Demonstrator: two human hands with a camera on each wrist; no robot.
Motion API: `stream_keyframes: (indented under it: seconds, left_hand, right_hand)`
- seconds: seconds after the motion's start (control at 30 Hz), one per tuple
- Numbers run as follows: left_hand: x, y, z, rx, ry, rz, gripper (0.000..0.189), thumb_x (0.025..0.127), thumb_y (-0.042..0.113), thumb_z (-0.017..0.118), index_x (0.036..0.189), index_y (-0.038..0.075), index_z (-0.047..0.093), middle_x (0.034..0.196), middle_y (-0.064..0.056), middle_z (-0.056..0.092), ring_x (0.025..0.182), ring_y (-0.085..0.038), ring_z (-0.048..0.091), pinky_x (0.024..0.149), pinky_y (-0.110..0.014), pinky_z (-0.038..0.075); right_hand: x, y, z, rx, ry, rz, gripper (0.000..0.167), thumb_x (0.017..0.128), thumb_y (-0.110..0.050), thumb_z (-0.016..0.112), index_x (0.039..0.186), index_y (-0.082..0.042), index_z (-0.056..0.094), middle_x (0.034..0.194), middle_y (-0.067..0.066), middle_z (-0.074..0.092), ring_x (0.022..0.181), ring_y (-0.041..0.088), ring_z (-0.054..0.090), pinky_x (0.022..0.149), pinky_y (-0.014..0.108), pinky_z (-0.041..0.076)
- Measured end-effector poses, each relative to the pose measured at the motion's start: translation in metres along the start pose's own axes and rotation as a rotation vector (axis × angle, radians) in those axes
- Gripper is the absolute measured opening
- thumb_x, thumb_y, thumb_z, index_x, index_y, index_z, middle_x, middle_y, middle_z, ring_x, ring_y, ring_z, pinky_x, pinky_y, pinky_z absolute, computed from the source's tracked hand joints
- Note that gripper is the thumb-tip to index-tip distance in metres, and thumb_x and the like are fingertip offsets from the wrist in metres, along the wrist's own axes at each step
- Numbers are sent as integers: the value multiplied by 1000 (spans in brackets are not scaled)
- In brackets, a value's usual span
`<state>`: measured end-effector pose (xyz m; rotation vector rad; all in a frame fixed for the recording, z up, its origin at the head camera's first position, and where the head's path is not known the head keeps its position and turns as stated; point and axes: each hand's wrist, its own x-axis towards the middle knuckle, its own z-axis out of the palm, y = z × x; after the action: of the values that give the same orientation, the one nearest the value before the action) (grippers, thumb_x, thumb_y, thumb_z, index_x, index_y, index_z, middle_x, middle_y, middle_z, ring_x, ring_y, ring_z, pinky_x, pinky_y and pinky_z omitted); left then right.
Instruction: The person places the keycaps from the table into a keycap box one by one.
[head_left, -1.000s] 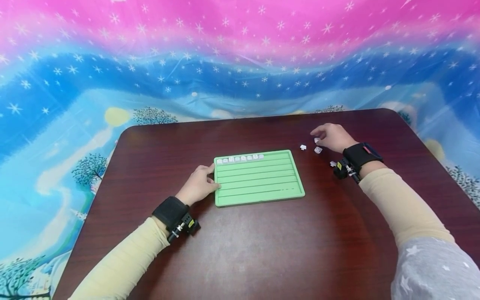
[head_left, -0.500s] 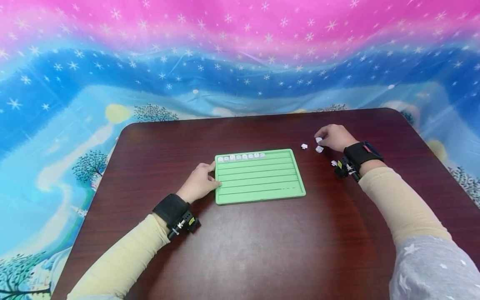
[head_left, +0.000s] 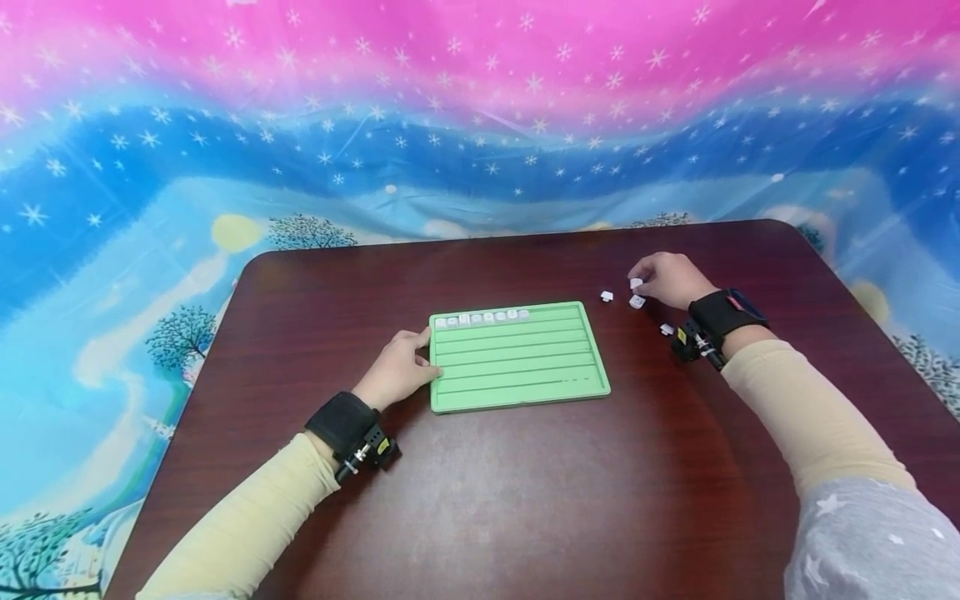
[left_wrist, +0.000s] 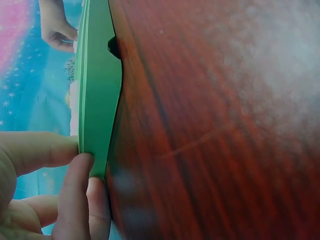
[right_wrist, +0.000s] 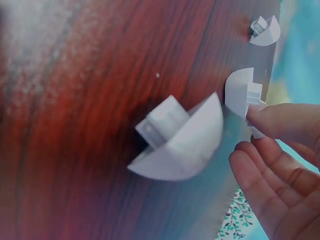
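A green tray (head_left: 517,358) with ridged rows lies mid-table, a line of white keycaps (head_left: 488,317) along its far row. My left hand (head_left: 396,369) grips the tray's left edge; in the left wrist view, its thumb and fingers (left_wrist: 75,195) close on the green side wall. Off to the right, my right hand (head_left: 671,281) pinches a white keycap (head_left: 636,283) between thumb and fingers. The right wrist view shows only a sliver of this held keycap (right_wrist: 257,133), the rest hidden by the thumb. Another keycap (head_left: 637,302) lies just below the fingertips.
One loose keycap (head_left: 607,296) lies left of the right hand, and another (head_left: 667,329) beside the right wrist camera (head_left: 693,342). The dark wooden table (head_left: 480,500) has a patterned cloth (head_left: 480,150) hanging behind it.
The right hand's fingertips have drawn in slightly to the right around the keycap, which shows more clearly now. The left hand and the tray stay in place.
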<state>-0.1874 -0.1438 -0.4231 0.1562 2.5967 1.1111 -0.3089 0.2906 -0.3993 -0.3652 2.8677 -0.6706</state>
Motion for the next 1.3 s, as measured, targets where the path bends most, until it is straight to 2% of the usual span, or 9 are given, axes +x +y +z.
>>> stream_keyframes:
  seconds: [0.3,0.63,1.03,1.3]
  left_hand:
    - [0,-1,1,-3,7,-11,79,95,10,73,159,-1,29,148,-24,41,97,-23,60,77,-33,48]
    - [0,-1,1,4,5,4,77,96,10,72,159,-3,28,148,-26,40,96,-23,60,78,-34,49]
    - [-1,-3,1,6,3,11,77,96,10,71,159,-4,28,147,-26,41,95,-23,60,78,-34,48]
    - [-1,-3,1,-2,5,13,78,96,10,72,158,-4,28,147,-26,41,96,-22,60,79,-33,48]
  right_hand:
    - [-8,-7,-3,21,-10,-48,25,97,0,66,119,11,68,106,25,66,94,38,62,83,53,49]
    - [-12,-6,0,60,-19,-57,26,98,-5,68,121,4,71,114,21,67,98,34,65,87,53,51]
    - [-18,-23,0,79,-25,-82,24,94,-5,73,118,-1,73,104,13,72,90,29,67,78,45,52]
    - [-21,-35,3,87,-19,-111,28,93,-9,76,120,-2,73,103,10,72,91,26,66,74,39,51]
